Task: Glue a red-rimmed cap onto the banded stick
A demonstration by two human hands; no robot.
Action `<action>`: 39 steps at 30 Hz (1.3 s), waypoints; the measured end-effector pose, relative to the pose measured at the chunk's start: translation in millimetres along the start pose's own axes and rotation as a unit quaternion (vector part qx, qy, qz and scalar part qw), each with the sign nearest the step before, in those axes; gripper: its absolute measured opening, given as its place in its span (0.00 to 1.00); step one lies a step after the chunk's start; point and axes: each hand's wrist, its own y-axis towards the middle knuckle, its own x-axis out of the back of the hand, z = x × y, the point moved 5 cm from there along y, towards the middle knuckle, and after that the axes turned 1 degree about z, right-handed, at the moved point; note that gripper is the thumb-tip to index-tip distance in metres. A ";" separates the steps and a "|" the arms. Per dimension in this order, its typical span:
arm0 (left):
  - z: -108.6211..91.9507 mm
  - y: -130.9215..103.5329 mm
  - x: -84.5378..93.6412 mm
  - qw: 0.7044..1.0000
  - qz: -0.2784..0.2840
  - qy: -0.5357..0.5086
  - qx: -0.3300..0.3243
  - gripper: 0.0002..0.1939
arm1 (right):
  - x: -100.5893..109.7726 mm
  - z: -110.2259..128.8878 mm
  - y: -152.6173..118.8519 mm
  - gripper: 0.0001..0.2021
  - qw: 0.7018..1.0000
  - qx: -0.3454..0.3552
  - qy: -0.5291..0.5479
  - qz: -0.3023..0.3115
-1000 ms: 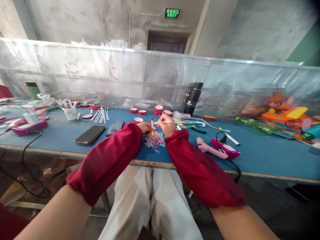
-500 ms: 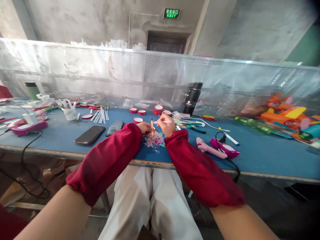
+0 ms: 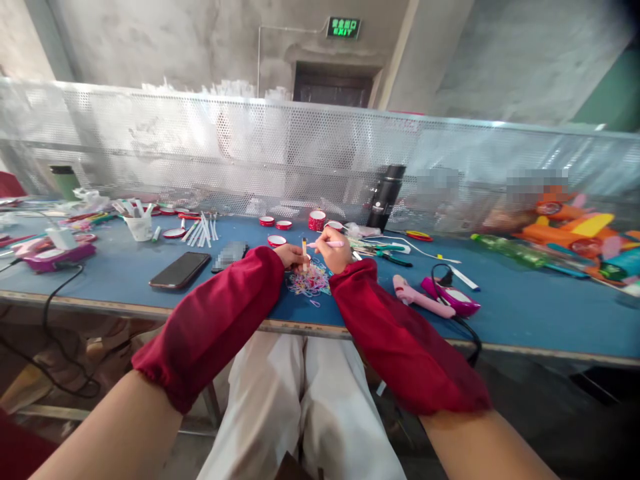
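Note:
My left hand (image 3: 289, 255) is closed on a slim, pale yellowish stick with a dark tip (image 3: 305, 248), held upright above the table. Facing it, my right hand (image 3: 336, 253) grips a pink pen-like tool (image 3: 334, 245) whose thin end points at the stick. Whether the two touch is too small to tell. Under both hands lies a tangled heap of thin multicoloured loops (image 3: 309, 283); a single loop (image 3: 315, 303) rests apart near the table edge. A round red-rimmed tin (image 3: 277, 241) stands just behind my left hand.
On the blue table (image 3: 525, 313) lie a phone (image 3: 180, 270) to the left, pliers (image 3: 395, 257) and a pink glue gun (image 3: 423, 298) to the right. A black flask (image 3: 387, 199) stands behind, before a perforated metal screen (image 3: 190, 153). A cup of pens (image 3: 137, 227) stands at left.
Both hands stay almost in place, with the stick and the pink tool held as before. Nothing else has visibly moved.

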 end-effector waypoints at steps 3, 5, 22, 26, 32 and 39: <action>0.3 0.5 0.1 1.000 0.001 -0.001 -0.003 0.17 | 0.1 0.5 0.2 0.08 1.000 0.002 0.002 0.002; 0.3 0.5 0.1 1.000 0.001 -0.002 -0.005 0.17 | 0.2 0.8 0.3 0.08 1.000 0.001 0.001 0.002; -3.2 -2.4 -0.6 1.000 0.008 0.001 0.008 0.14 | 0.5 2.1 -0.3 0.08 1.000 0.004 -0.001 -0.001; -2.9 -2.2 -0.4 1.000 0.006 -0.002 0.007 0.13 | -0.1 2.7 -0.5 0.08 1.000 0.001 -0.002 0.008; -3.9 -3.0 -0.6 1.000 0.007 0.002 0.006 0.14 | 0.4 3.2 -0.5 0.08 1.000 0.008 0.008 0.004; -3.8 -3.2 -0.3 1.000 0.003 0.006 0.008 0.15 | -0.2 1.9 -0.2 0.07 1.000 -0.002 0.005 0.006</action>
